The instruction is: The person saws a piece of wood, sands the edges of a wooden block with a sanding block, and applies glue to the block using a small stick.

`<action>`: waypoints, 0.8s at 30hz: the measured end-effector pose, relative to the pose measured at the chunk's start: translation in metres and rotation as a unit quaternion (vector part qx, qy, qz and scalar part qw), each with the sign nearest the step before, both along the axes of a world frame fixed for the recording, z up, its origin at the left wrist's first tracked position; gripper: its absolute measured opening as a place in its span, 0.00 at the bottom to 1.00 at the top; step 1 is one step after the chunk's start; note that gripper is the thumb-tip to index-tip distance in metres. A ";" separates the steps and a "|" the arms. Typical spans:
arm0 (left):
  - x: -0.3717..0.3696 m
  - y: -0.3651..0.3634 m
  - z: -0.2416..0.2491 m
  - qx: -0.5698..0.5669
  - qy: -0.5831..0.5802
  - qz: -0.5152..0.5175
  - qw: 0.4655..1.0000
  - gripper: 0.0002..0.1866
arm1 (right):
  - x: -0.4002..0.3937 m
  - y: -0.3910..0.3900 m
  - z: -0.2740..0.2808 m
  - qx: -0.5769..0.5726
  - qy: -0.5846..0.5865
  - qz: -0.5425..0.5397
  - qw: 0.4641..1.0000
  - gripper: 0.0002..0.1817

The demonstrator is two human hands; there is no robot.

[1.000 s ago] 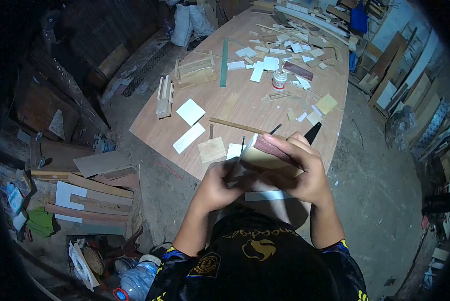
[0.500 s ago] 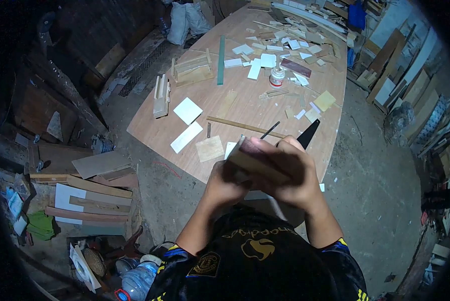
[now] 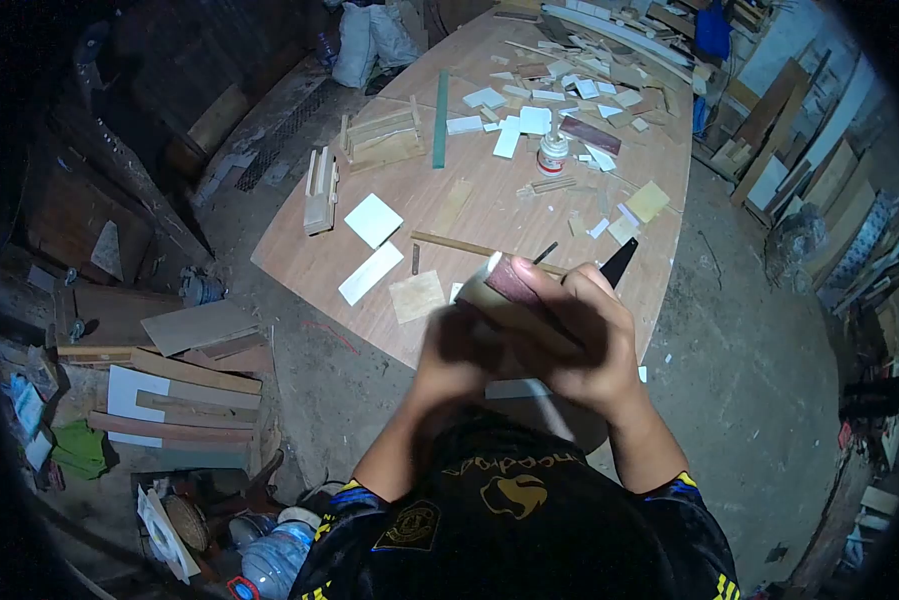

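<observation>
Close to the camera, my left hand (image 3: 444,355) is closed round the lower left of a pale wooden piece (image 3: 489,303), which is held up at a tilt above the near table edge. My right hand (image 3: 607,345) is wrapped over the other side, its fingers pressing a maroon strip that looks like sandpaper (image 3: 512,284) against the top of the piece. Deep shadow hides the undersides of both hands and much of the wood. Behind my right hand lies a handsaw (image 3: 621,262), its black blade showing. A long wooden strip (image 3: 456,243) lies just beyond.
On the wooden table (image 3: 299,245) are white rectangular pieces (image 3: 374,220), a square wooden piece (image 3: 418,296), a glue jar (image 3: 552,155), a green strip (image 3: 440,120) and small slatted wooden assemblies (image 3: 384,140). Scraps pile up at the far end. Boards (image 3: 184,395) lie on the floor at left.
The wooden piece has tilted in my hands, so its pale end now faces up more. My right fingers and the maroon sandpaper have shifted slightly along its top.
</observation>
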State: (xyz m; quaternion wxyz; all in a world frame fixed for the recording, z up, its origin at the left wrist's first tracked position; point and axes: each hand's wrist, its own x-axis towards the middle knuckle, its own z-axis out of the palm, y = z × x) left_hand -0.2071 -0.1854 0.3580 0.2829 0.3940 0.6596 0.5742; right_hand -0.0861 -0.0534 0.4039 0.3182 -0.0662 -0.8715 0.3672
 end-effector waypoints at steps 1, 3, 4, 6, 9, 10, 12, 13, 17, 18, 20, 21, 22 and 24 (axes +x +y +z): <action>-0.005 -0.003 -0.001 0.065 -0.096 0.010 0.993 0.15 | 0.002 0.002 -0.001 0.007 0.026 0.018 0.999 0.35; -0.008 -0.002 0.003 0.013 -0.124 -0.009 0.992 0.16 | 0.001 -0.002 -0.002 0.004 0.033 -0.004 0.999 0.35; -0.004 0.003 -0.003 -0.028 -0.055 -0.027 0.998 0.15 | 0.000 -0.004 -0.003 -0.001 0.041 -0.027 0.999 0.35; 0.002 0.009 -0.001 -0.069 0.019 -0.049 0.996 0.15 | -0.004 0.000 -0.001 -0.011 0.033 -0.013 0.999 0.35; 0.002 0.010 0.012 -0.129 0.040 0.007 0.991 0.15 | -0.001 0.003 -0.001 -0.004 0.025 -0.005 1.000 0.28; -0.004 0.005 0.013 -0.055 -0.030 -0.004 0.998 0.15 | 0.000 0.003 -0.001 0.012 0.022 -0.007 1.000 0.21; -0.005 0.001 0.011 0.019 -0.102 -0.012 0.995 0.15 | 0.000 0.003 0.001 0.011 0.027 -0.016 0.999 0.22; -0.004 0.001 0.006 0.027 -0.101 0.001 0.995 0.14 | 0.001 0.003 0.002 0.009 0.033 -0.028 0.999 0.22; -0.002 0.005 -0.019 0.061 -0.082 0.037 0.994 0.11 | -0.014 0.001 0.015 0.052 0.011 -0.012 0.999 0.32; -0.004 0.007 -0.025 0.070 -0.076 0.046 0.994 0.10 | -0.014 0.001 0.008 0.003 0.051 -0.044 0.998 0.37; -0.002 0.011 -0.035 0.090 -0.071 0.068 0.991 0.10 | -0.007 0.000 0.004 -0.098 0.053 -0.119 0.987 0.41; 0.000 0.013 -0.037 0.098 -0.070 0.080 0.989 0.09 | -0.006 0.004 0.003 -0.096 0.050 -0.120 0.987 0.41; -0.011 0.005 -0.036 0.109 -0.089 0.056 0.988 0.12 | -0.007 0.011 -0.001 -0.009 0.070 -0.127 0.989 0.40; -0.007 0.004 -0.007 0.106 -0.125 0.077 0.983 0.13 | -0.011 0.017 -0.014 0.097 0.086 -0.139 0.982 0.36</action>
